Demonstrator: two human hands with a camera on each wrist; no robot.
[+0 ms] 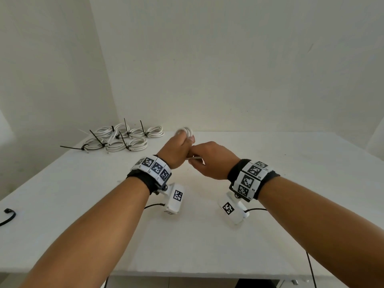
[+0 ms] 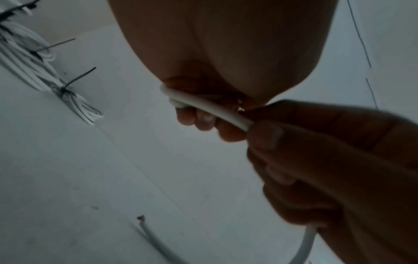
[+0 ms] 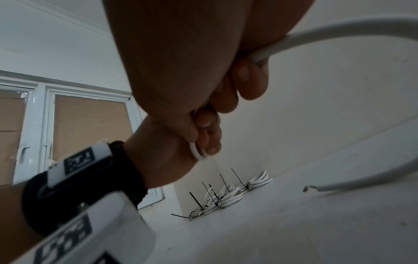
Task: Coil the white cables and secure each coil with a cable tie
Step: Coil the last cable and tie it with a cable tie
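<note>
A flat white counter (image 1: 207, 235) carries tied white cable coils (image 1: 124, 138) near its far left corner. Above its middle, the left hand (image 1: 176, 150) grips a small loop of white round cable (image 1: 187, 132); the right hand (image 1: 212, 161) has its fingers (image 2: 267, 135) pinching the trailing length.

White cable (image 3: 334, 38) cut off at frame edge; its coil (image 1: 185, 132) mostly behind fingers (image 1: 190, 140).

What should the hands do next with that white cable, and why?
Probably wind one more loop: the left hand grips a small coil of round white cable, the right hand pinches the loose run, and a free tail end lies uncoiled on the white table.
</note>
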